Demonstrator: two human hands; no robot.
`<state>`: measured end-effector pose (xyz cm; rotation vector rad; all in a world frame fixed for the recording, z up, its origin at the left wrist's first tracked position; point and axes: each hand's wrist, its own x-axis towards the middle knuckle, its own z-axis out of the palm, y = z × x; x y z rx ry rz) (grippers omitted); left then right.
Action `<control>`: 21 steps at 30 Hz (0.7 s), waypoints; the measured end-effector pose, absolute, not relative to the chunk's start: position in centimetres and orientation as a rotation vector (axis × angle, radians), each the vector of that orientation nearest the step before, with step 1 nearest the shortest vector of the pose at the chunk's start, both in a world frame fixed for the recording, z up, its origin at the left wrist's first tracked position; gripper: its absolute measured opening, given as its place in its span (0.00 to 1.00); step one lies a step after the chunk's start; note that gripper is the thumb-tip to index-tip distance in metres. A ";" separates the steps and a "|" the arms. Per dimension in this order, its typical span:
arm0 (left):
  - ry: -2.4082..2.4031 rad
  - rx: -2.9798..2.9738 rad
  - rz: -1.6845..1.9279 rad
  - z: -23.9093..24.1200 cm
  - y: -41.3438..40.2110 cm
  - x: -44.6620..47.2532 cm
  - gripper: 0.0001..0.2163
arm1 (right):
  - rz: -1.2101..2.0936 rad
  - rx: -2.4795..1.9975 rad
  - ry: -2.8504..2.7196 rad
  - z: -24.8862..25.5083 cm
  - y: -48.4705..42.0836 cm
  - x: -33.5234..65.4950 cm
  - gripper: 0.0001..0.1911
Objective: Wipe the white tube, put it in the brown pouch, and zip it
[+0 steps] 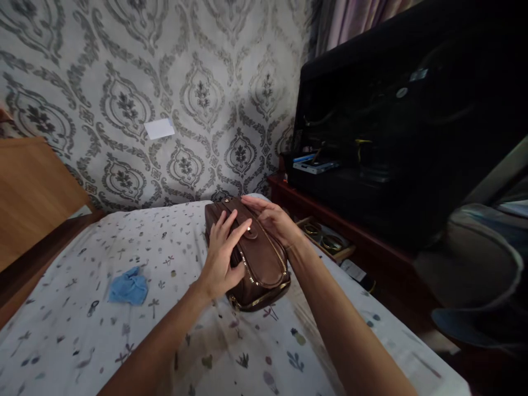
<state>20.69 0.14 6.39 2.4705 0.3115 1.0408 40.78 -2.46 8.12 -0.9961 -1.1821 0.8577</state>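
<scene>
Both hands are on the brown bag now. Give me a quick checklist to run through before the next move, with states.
1. Left hand flat on the brown bag: ok.
2. Right hand on the bag's far top edge: ok.
3. Bag resting fully on the bed sheet: ok.
4. Zippers closed: cannot tell.
5. Blue cloth lying apart from the bag: ok.

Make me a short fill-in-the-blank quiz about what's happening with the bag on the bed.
1. Both hands rest on a brown leather ____.
2. The bag lies on a printed ____.
3. To the left of the left hand lies a crumpled cloth coloured ____.
4. The right hand touches the bag's ____ end.

Missing words: bag; bedsheet; blue; far
</scene>
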 end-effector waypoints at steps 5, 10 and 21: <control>0.327 2.545 1.087 5.9 -0.3 21.0 0.33 | 0.716 -1.134 -1.234 8.6 -2.2 40.5 0.31; 0.336 2.557 1.097 5.3 -0.4 21.8 0.38 | 0.478 -1.388 -1.554 9.9 -2.8 39.3 0.36; 0.087 2.081 0.810 7.3 1.8 18.4 0.37 | 0.374 -1.778 -1.769 10.4 -5.3 37.0 0.56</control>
